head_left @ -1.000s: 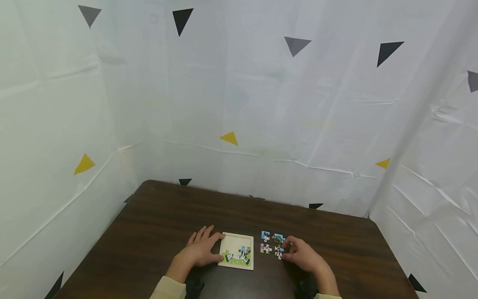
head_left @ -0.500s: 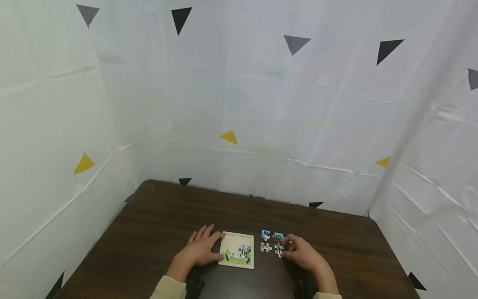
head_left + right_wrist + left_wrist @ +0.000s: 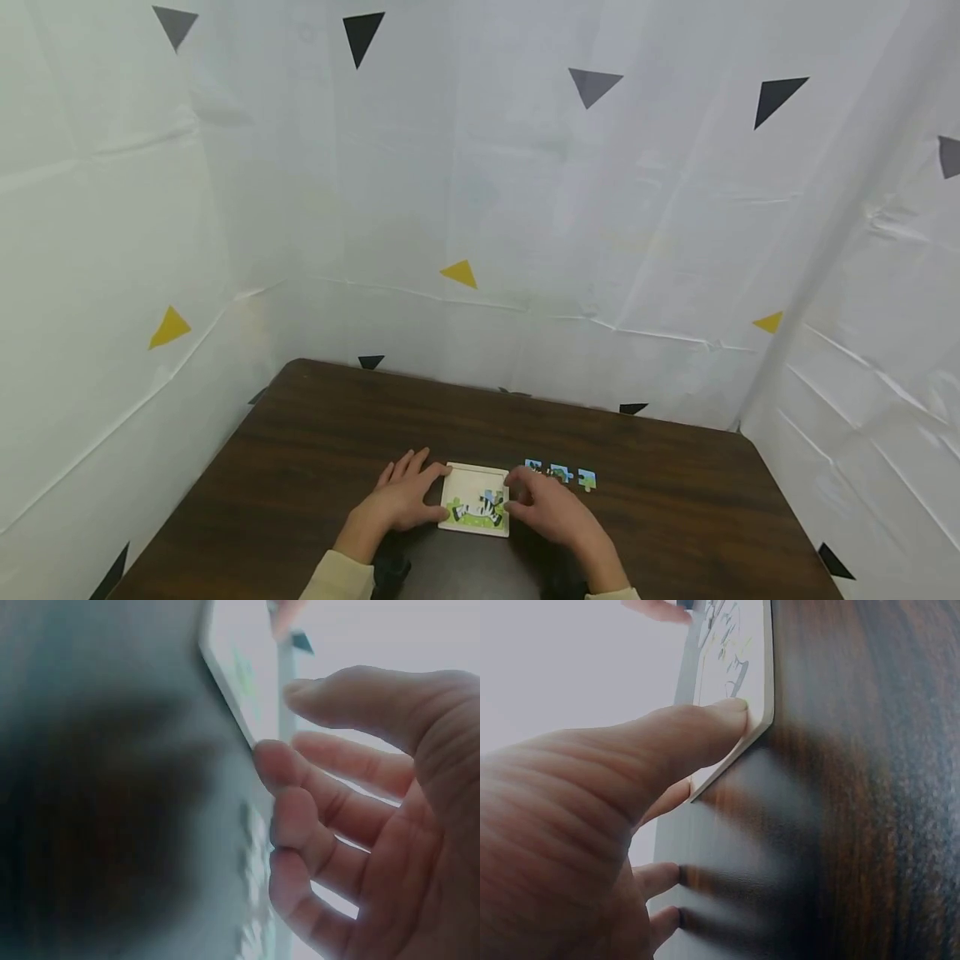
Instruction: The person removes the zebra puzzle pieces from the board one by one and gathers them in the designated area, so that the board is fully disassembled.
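Observation:
A square puzzle tray (image 3: 470,532) lies flat on the table, with zebra-and-grass pieces (image 3: 480,513) along its lower part and bare wood above. My left hand (image 3: 393,507) rests at its left side, index finger at the upper corner and thumb on the lower one; in the left wrist view the thumb presses the tray (image 3: 759,682). At the right rim is my right hand (image 3: 551,507), thumb and index apart with no piece visible between them. In the right wrist view its fingers (image 3: 319,799) are loosely bent beside the tray (image 3: 225,664).
Loose puzzle pieces (image 3: 560,473) lie in a row beyond my right hand, one (image 3: 587,479) farther right; the hand covers the area just in front of them. The dark wooden table (image 3: 360,408) meets a white curtain (image 3: 525,208) with triangles behind.
My right hand has moved left from the loose pieces to the tray's right edge, uncovering the rightmost piece and covering the front ones. My left hand has stayed at the tray.

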Demonstrator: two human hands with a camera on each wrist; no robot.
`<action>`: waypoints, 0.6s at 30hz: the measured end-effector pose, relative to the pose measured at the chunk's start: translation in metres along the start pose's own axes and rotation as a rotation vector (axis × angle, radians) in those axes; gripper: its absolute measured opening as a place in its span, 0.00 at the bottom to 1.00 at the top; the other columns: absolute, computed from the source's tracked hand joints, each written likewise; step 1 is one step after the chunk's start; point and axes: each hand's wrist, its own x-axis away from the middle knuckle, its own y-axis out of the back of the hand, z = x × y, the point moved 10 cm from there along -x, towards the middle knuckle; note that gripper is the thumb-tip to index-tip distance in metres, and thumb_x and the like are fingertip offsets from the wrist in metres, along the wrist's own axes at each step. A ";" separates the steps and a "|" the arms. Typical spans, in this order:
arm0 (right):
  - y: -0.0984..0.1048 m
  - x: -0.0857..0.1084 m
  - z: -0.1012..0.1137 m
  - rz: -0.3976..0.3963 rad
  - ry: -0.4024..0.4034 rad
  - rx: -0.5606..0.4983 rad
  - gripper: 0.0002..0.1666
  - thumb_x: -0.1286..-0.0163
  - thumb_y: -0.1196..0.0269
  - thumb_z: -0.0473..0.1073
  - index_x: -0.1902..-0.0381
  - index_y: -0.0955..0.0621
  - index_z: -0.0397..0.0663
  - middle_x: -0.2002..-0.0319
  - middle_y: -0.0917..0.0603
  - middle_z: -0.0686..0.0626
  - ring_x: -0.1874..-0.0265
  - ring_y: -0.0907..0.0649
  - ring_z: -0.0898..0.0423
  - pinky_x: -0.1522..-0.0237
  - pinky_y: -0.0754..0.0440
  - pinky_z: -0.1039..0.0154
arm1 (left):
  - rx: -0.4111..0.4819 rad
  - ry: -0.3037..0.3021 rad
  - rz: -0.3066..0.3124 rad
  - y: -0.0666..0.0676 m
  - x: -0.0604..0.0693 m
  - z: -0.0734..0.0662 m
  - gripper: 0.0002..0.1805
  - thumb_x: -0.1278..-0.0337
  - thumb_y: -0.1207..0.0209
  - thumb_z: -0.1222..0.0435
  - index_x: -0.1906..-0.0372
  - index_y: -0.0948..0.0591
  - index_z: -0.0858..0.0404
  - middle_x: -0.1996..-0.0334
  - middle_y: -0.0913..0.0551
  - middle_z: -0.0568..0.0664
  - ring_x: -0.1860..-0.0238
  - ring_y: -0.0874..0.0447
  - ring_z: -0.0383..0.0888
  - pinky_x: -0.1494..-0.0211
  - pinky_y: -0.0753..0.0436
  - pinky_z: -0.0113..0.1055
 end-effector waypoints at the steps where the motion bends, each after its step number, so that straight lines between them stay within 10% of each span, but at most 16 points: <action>1: -0.005 -0.002 0.002 0.015 0.000 0.002 0.17 0.23 0.31 0.47 0.41 0.17 0.48 0.67 0.17 0.55 0.72 0.22 0.59 0.70 0.25 0.59 | 0.000 -0.001 0.004 0.000 0.000 0.000 0.37 0.37 0.28 0.43 0.25 0.25 0.44 0.13 0.46 0.62 0.13 0.54 0.69 0.15 0.55 0.74; 18: -0.023 -0.012 0.012 0.056 -0.007 0.021 0.18 0.24 0.30 0.48 0.41 0.17 0.51 0.73 0.20 0.56 0.79 0.25 0.60 0.76 0.29 0.62 | -0.023 0.003 0.010 -0.001 -0.005 0.001 0.37 0.37 0.28 0.42 0.25 0.25 0.43 0.13 0.46 0.62 0.13 0.53 0.69 0.16 0.54 0.74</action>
